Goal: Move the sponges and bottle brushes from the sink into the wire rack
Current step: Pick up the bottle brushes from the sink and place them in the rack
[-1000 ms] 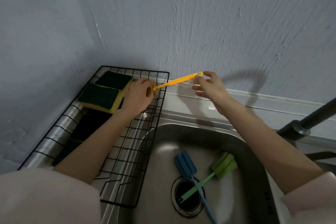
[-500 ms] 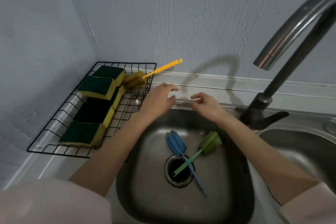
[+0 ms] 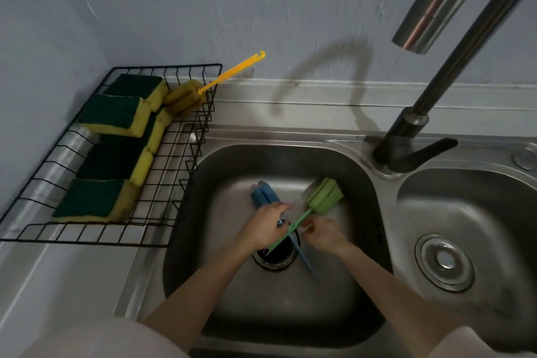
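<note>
In the left sink basin [image 3: 232,299] a blue bottle brush [image 3: 263,196] and a green bottle brush [image 3: 324,196] lie crossed over the drain [image 3: 276,259]. My left hand [image 3: 266,225] is closed over the blue brush's handle just below its head. My right hand [image 3: 322,232] pinches the green brush's handle beside it. The black wire rack [image 3: 87,241] stands left of the sink. It holds several green-and-yellow sponges [image 3: 112,109] and a yellow bottle brush [image 3: 184,97], whose handle sticks out over the rack's back right corner.
A tall steel faucet [image 3: 465,46] rises between the two basins, its spout overhead at the upper right. A second basin [image 3: 479,212] with a plugged drain lies to the right. A grey wall closes the back and left side.
Both hands let go of the yellow brush, left it in the rack, and dropped into the basin onto the blue and green brush handles. My view shifted right and down.
</note>
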Demonstrator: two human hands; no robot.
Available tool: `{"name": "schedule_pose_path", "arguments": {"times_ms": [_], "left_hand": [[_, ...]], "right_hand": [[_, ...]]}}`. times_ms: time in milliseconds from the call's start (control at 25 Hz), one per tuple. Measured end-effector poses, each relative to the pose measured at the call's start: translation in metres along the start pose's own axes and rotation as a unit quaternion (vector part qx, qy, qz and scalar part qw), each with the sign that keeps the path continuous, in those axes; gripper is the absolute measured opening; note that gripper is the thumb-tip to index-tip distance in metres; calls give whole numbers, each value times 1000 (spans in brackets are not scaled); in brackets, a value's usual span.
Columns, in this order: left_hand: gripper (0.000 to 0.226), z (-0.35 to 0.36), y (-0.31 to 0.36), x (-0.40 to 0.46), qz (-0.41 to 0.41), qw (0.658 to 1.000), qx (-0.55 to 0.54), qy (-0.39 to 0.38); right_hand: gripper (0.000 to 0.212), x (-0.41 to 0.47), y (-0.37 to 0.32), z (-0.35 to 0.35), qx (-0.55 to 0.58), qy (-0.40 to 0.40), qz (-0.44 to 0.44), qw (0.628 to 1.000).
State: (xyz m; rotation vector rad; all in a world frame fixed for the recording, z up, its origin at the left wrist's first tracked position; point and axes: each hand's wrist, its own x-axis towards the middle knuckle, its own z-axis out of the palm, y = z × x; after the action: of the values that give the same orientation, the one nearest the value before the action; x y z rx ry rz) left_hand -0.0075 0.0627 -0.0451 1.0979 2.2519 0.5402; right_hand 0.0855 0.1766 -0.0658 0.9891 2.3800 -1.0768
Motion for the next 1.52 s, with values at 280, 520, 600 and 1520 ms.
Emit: {"name": "schedule_pose_path", "arguments": {"times_ms": [280,520,600,1520], "left_hand": [[28,44,-22,11,-17,995,4,-97],[44,52,-26,15,1,994,8,-110],[42,49,-26,18,7,995,14,-98],[28,-163,51,-15,142,906,222,332]], "right_hand": [[30,12,20,49,-97,-32,27,994],[30,17,19,58,-102,10,8,995],[29,17,18,55,-77,8,13,997],[20,-60,-106,-125,65,266,-309,911]]}}
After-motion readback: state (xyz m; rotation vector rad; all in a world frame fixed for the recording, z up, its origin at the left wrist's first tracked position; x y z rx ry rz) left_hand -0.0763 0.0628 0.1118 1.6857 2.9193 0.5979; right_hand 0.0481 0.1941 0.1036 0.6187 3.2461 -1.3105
